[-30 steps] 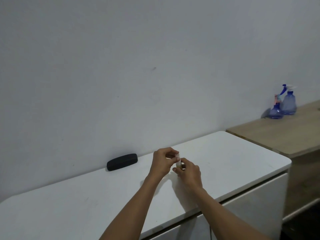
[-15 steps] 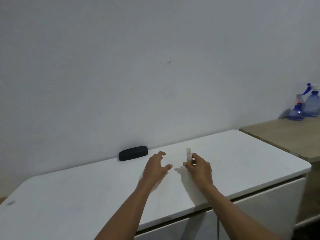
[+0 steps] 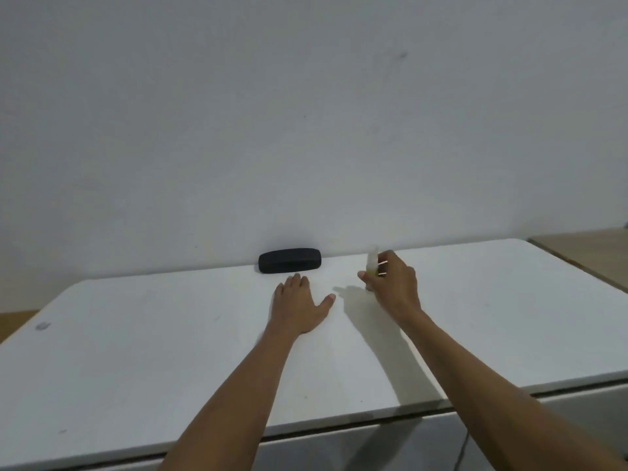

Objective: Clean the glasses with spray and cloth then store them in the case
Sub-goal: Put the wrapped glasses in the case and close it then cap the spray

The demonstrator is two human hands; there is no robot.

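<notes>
the right hand [image 3: 394, 283] pinches the small pale spray bottle [image 3: 372, 263] near the counter's [image 3: 136, 351] back edge, the left hand [image 3: 299, 307] lies flat with fingers spread, and it should open the closed black oblong case [image 3: 289, 260] gently.

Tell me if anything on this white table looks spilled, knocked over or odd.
Nothing stands out. The black case lies closed by the wall, the right hand holds the small spray bottle upright, and the left hand is open.
</notes>
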